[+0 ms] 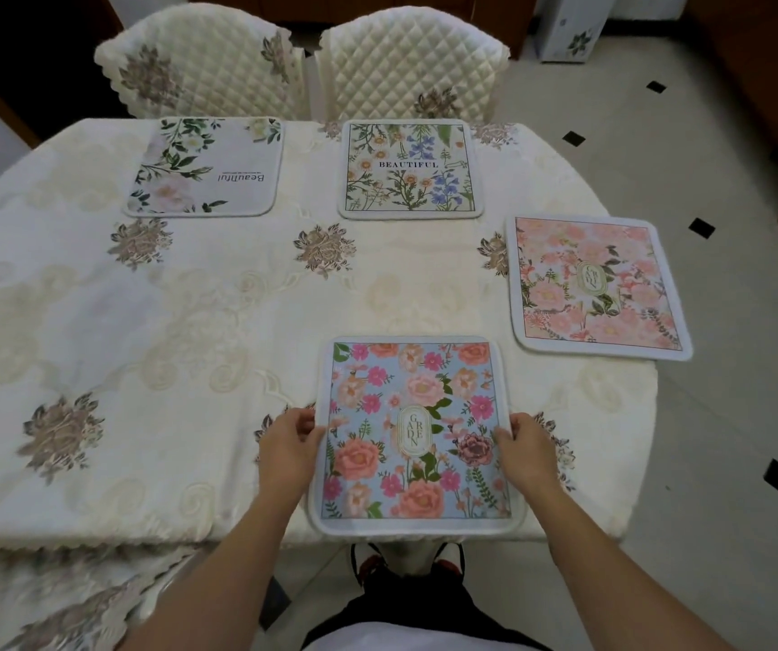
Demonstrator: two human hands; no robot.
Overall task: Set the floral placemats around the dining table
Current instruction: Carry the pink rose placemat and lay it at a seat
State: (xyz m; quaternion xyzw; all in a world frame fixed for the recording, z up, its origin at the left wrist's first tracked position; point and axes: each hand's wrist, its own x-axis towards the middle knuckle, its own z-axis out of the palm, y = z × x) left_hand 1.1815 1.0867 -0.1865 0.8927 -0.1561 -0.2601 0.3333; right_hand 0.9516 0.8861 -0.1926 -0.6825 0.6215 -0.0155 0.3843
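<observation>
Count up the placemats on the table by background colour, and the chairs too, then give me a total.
White placemat: 1
Cream placemat with BEAUTIFUL on it: 1
Pink placemat: 1
Blue placemat, held at its sides by the left hand and the right hand: 1
Quilted chairs: 2
Total: 4 placemats and 2 chairs, 6 things.

Four floral placemats lie flat on the desk point(190, 321): white mat with green leaves point(204, 166) at far left, "BEAUTIFUL" botanical mat point(410, 169) just right of it, both along the far edge. Pink rose mat point(598, 286) lies at the right edge, its outer corner overhanging. Blue mat with pink and peach blooms point(413, 434) lies at the near edge, slightly overhanging.
</observation>
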